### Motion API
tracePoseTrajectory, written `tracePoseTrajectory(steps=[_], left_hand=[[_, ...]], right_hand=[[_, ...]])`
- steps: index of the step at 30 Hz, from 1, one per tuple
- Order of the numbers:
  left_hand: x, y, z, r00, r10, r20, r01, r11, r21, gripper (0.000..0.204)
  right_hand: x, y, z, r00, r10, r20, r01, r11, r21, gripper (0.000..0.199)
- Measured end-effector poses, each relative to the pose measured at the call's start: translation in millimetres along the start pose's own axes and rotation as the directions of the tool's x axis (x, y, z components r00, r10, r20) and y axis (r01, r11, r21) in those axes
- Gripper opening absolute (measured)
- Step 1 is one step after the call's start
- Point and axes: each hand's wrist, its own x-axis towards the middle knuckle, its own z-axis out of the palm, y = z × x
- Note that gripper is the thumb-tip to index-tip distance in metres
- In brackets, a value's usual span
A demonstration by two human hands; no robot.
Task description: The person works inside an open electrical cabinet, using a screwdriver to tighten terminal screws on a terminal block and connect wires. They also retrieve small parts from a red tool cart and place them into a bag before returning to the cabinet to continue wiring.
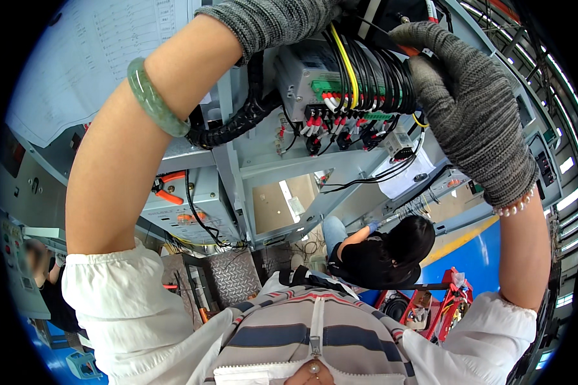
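My left hand (pixel 279 22), in a grey knit glove, reaches to the top edge above a metal control box; its fingers are cut off or hidden. My right hand (pixel 459 96), gloved alike, is closed at the right end of the wire bundle around a tool with an orange grip (pixel 407 49), whose kind I cannot make out. Between the hands, black wires (pixel 382 77) and a yellow wire (pixel 345 64) arch over the grey control box (pixel 295 77). Below its green terminal block (pixel 327 88) are red and white wire ends.
A thick black cable harness (pixel 234 128) curves left of the box. Orange-handled pliers (pixel 169 188) hang lower left. A wiring diagram sheet (pixel 109 58) is upper left. Below, a person in black (pixel 388 253) crouches near a red toolbox (pixel 446 305). Another person (pixel 54 295) is far left.
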Motion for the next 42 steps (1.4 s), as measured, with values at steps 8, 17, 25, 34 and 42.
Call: tracePoseTrajectory(steps=[8, 17, 25, 34, 42], left_hand=[[7, -7, 30, 0.982, 0.119, -0.150, -0.114, 0.993, 0.036, 0.016], [-5, -14, 18, 0.980, 0.095, -0.176, -0.078, 0.992, 0.102, 0.015], [1, -14, 16, 0.980, 0.121, -0.160, -0.111, 0.991, 0.073, 0.015], [-3, -14, 19, 0.964, 0.150, -0.218, -0.130, 0.986, 0.102, 0.015], [-1, -12, 19, 0.971, 0.136, -0.196, -0.119, 0.988, 0.096, 0.015]], right_hand=[[0, 13, 2, 1.000, 0.002, 0.030, -0.001, 1.000, -0.028, 0.026], [6, -4, -1, 0.999, -0.021, 0.033, 0.023, 0.997, -0.070, 0.026], [8, -17, -5, 0.981, 0.059, 0.183, -0.022, 0.980, -0.200, 0.025], [2, 5, 4, 0.993, 0.083, 0.087, -0.090, 0.993, 0.080, 0.025], [6, -4, -4, 0.998, -0.041, 0.050, 0.052, 0.973, -0.224, 0.024]])
